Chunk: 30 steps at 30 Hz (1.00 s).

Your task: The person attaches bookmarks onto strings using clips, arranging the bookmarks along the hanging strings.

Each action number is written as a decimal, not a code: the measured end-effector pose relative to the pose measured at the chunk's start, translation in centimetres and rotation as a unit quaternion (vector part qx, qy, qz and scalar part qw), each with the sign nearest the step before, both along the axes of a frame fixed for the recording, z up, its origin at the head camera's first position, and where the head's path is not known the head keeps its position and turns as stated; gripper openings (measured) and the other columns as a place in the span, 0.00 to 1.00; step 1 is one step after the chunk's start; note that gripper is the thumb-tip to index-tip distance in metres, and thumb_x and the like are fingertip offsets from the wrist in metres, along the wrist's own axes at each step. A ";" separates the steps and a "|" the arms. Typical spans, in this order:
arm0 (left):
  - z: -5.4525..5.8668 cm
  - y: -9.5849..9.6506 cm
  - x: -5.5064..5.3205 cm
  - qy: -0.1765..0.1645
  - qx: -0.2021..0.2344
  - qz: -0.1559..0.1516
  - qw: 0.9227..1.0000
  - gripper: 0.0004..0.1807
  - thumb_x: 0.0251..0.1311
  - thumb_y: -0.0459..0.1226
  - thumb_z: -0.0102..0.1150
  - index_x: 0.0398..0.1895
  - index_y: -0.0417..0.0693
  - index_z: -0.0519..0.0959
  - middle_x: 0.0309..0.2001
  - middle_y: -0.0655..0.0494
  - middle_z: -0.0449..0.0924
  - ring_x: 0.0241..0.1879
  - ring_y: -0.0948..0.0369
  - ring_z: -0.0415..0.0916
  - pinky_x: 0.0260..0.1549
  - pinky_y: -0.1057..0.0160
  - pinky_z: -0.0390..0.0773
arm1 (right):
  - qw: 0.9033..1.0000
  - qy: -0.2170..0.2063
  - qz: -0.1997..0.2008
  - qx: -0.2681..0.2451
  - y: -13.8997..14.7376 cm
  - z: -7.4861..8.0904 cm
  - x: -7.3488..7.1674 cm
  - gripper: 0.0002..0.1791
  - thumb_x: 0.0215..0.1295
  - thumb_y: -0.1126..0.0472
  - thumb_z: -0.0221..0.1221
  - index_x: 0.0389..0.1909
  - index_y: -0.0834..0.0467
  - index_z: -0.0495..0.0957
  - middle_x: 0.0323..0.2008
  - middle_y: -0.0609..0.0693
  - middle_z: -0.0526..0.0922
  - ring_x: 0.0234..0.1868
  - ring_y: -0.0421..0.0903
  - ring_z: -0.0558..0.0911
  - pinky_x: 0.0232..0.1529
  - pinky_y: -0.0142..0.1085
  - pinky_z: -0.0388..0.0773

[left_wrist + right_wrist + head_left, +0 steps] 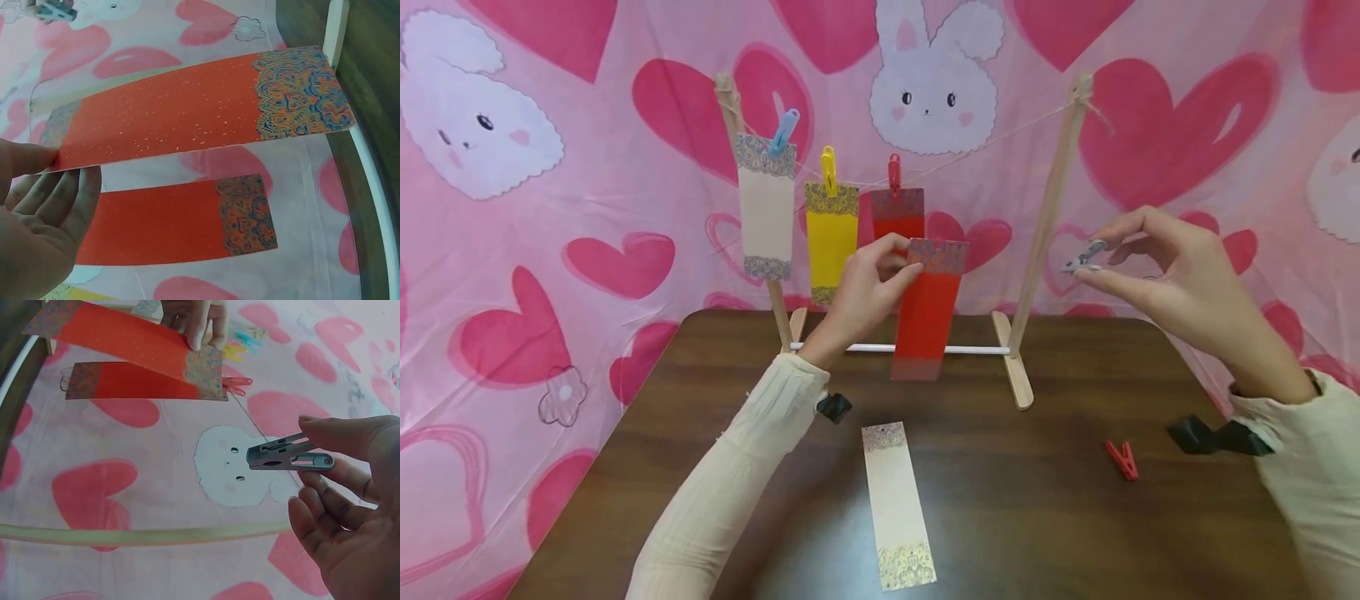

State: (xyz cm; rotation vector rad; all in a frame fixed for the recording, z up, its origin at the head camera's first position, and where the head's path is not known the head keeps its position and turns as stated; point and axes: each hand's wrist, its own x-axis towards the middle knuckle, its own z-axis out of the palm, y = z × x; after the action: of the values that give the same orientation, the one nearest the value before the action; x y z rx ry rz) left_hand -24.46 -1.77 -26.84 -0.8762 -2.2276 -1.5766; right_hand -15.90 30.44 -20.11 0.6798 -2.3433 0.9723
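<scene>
My left hand (pixel 876 279) pinches the upper left edge of a red card (pixel 927 312) with patterned ends, held up in front of the string. Between thumb and fingers, my right hand (pixel 1183 279) pinches a grey clothespin (pixel 290 454), out to the right of the stand and apart from the card. Behind the held card, another red card (pixel 156 225) hangs from the string (pixel 985 138) by a red clothespin (pixel 894 173). Further left hang a yellow card (pixel 832 242) on a yellow clothespin (pixel 829 170) and a cream card (pixel 766 212) on a blue clothespin (pixel 784 132).
The string is tied between two wooden posts (pixel 1048 208), joined low down by a white rod (pixel 977 350). A cream card with gold-patterned end (pixel 898 504) lies on the brown table (pixel 1015 517). To its right lies a loose red clothespin (pixel 1123 460). A pink heart-print cloth (pixel 625 50) hangs behind.
</scene>
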 end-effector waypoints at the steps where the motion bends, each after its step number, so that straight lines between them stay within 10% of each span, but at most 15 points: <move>1: 0.2 0.1 -0.2 -0.002 0.002 0.000 1.000 0.10 0.66 0.34 0.63 0.47 0.41 0.77 0.37 0.49 0.87 0.35 0.59 0.85 0.36 0.62 0.85 | 1.000 0.008 0.001 0.008 -0.2 0.3 -0.3 0.20 0.48 0.74 0.74 0.41 0.63 0.78 0.38 0.49 0.83 0.37 0.40 0.81 0.39 0.21 0.74; 24: 3.6 4.2 -4.7 0.018 0.085 0.022 0.996 0.08 0.70 0.35 0.58 0.44 0.37 0.77 0.29 0.46 0.83 0.28 0.47 0.78 0.32 0.63 0.81 | 0.994 0.101 0.018 0.027 -7.8 7.9 -9.8 0.13 0.61 0.61 0.69 0.39 0.68 0.82 0.31 0.43 0.81 0.33 0.37 0.78 0.43 0.25 0.75; 30: 3.1 4.8 -5.2 0.011 0.077 0.048 0.996 0.08 0.70 0.35 0.58 0.41 0.36 0.80 0.28 0.46 0.83 0.26 0.51 0.79 0.32 0.62 0.82 | 0.997 0.063 0.006 0.035 -8.4 8.6 -11.6 0.14 0.60 0.60 0.70 0.40 0.65 0.83 0.33 0.48 0.83 0.34 0.38 0.78 0.41 0.25 0.74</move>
State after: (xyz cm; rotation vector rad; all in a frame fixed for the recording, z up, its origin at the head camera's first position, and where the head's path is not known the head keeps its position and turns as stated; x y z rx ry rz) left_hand -29.70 3.04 -23.73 -0.7305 -2.0682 -1.6582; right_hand -27.45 22.06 -11.53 0.7597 -2.2735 0.8304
